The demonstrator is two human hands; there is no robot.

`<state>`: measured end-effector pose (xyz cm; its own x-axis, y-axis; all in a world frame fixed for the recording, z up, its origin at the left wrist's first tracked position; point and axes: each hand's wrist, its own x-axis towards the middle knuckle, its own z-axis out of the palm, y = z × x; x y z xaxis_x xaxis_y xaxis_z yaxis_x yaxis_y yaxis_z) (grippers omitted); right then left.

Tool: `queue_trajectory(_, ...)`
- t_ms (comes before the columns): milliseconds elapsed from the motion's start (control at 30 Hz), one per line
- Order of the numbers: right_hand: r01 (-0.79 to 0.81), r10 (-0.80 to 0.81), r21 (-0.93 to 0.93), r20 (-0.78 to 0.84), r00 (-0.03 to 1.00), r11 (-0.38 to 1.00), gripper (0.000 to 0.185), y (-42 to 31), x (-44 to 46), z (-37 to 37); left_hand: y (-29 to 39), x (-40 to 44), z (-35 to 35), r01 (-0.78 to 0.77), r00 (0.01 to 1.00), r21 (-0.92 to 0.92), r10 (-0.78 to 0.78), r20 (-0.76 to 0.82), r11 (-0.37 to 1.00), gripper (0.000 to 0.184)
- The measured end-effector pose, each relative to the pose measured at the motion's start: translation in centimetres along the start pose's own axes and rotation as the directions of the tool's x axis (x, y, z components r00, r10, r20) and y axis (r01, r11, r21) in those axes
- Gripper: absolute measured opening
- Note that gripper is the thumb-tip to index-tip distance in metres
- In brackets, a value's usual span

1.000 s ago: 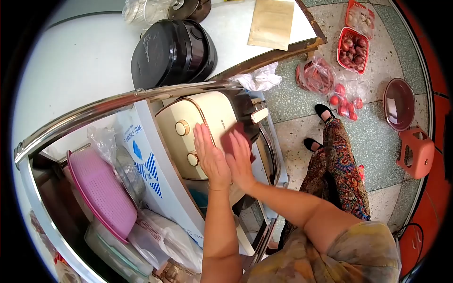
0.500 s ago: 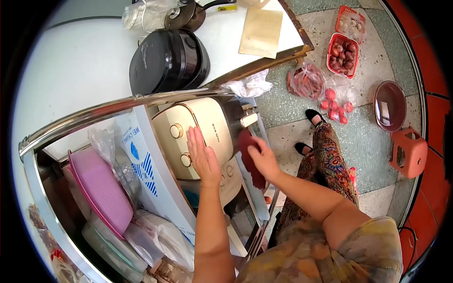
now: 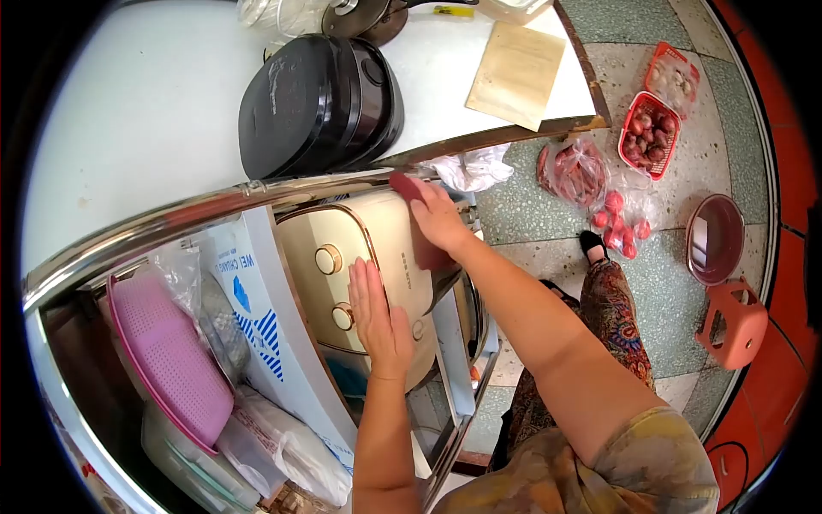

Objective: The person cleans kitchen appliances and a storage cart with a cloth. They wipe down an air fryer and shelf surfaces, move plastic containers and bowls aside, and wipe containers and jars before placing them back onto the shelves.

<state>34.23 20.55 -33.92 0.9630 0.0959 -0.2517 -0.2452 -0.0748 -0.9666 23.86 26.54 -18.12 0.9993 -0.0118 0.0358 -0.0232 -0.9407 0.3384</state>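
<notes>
A cream air fryer (image 3: 385, 231) with two gold-rimmed knobs sits on the shelf of a metal-framed rack. My left hand (image 3: 382, 330) lies flat on its knob face beside the lower knob, fingers stretched out and holding nothing. A dark red cloth (image 3: 432, 248) is under my right hand (image 3: 438, 218), which presses it against the dark end of the air fryer, near the rack's top rail. The fingers of that hand partly cover the cloth.
A white-blue box (image 3: 257, 300) and pink colander (image 3: 171, 343) stand left of the air fryer. Above, the white tabletop (image 3: 128, 111) holds a black rice cooker (image 3: 300, 107). On the floor are an onion basket (image 3: 649, 135), a basin (image 3: 715, 240) and a stool (image 3: 732, 325).
My right hand has moved up with the cloth, from beside the air fryer onto its dark end. My left hand stays on the knob face, slightly lower in view. The view has shifted a little.
</notes>
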Motion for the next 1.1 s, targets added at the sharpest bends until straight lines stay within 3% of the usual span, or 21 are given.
queue_trajectory(67,-0.225,0.21,0.165,0.1,0.973,0.96,0.041,0.0,1.1,-1.0,0.2,0.1,-0.1,0.015,0.999,0.018,-0.016,0.03,1.0,0.055)
queue_trajectory(100,-0.224,0.209,0.157,0.108,0.972,0.962,0.041,0.7,1.9,-1.4,0.2,0.2,-0.1,0.025,0.999,0.014,-0.025,0.024,1.0,0.055)
queue_trajectory(167,-0.43,0.334,0.285,0.329,0.883,0.857,0.039,3.8,3.4,-1.4,0.2,0.3,-0.2,0.039,0.998,0.036,-0.041,0.046,0.999,0.055)
queue_trajectory(200,-0.378,0.307,0.322,0.25,0.918,0.868,0.037,6.0,3.8,-0.6,0.2,0.3,-0.3,0.05,0.998,0.044,-0.052,0.04,0.998,0.055)
queue_trajectory(233,-0.368,0.28,0.342,0.282,0.918,0.864,0.037,5.9,4.2,-1.1,0.2,0.3,-0.3,0.052,0.997,0.05,-0.054,0.055,0.997,0.056)
queue_trajectory(333,-0.509,0.413,0.239,0.357,0.838,0.827,0.037,5.9,5.1,-2.2,0.2,0.4,-0.3,0.066,0.996,0.042,-0.069,0.06,0.997,0.057)
queue_trajectory(433,-0.478,0.447,0.056,0.272,0.852,0.876,0.035,6.0,5.7,-1.7,0.2,0.4,-0.3,0.081,0.996,0.033,-0.083,0.036,0.996,0.056)
queue_trajectory(467,-0.147,0.135,0.041,0.223,0.966,0.988,0.037,5.6,5.0,-1.5,0.2,0.4,-0.3,0.084,0.996,0.037,-0.086,0.033,0.996,0.056)
queue_trajectory(500,0.201,-0.2,0.013,0.184,0.962,0.979,0.039,4.3,4.2,-1.7,0.1,0.4,-0.3,0.1,0.995,0.033,-0.101,0.025,0.994,0.056)
queue_trajectory(567,0.328,-0.327,-0.003,0.071,0.942,0.945,0.037,1.1,2.2,-2.2,0.1,0.3,-0.4,0.076,0.996,0.022,-0.077,0.037,0.997,0.057)
queue_trajectory(633,0.346,-0.347,0.018,0.062,0.936,0.938,0.033,0.8,2.1,-2.3,0.3,0.5,-0.6,0.097,0.994,0.008,-0.098,0.042,0.995,0.056)
queue_trajectory(700,0.191,-0.192,0.034,0.012,0.981,0.981,0.031,4.1,2.9,-1.1,0.4,0.6,-0.7,0.115,0.993,0.003,-0.115,0.04,0.993,0.056)
queue_trajectory(767,0.11,-0.118,-0.125,-0.053,0.992,0.986,0.034,7.4,3.3,0.2,0.4,0.6,-0.7,0.107,0.993,-0.007,-0.107,0.053,0.994,0.056)
queue_trajectory(933,-0.07,0.078,-0.147,0.054,0.995,0.987,0.037,0.8,0.8,-1.7,0.2,0.4,-0.9,0.094,0.995,-0.028,-0.093,0.04,0.995,0.056)
queue_trajectory(967,-0.061,0.071,-0.152,0.063,0.995,0.987,0.037,-0.6,0.2,-2.1,0.2,0.4,-0.9,0.101,0.995,-0.029,-0.1,0.03,0.994,0.056)
queue_trajectory(1033,0.166,-0.161,-0.042,0.09,0.983,0.985,0.04,-3.1,-1.2,-2.6,0.3,0.5,-1.0,0.087,0.996,-0.034,-0.086,0.022,0.996,0.056)
queue_trajectory(1100,0.167,-0.169,0.026,0.146,0.975,0.986,0.043,-5.9,-2.1,-3.0,0.3,0.5,-1.1,0.095,0.995,-0.031,-0.095,0.013,0.995,0.057)
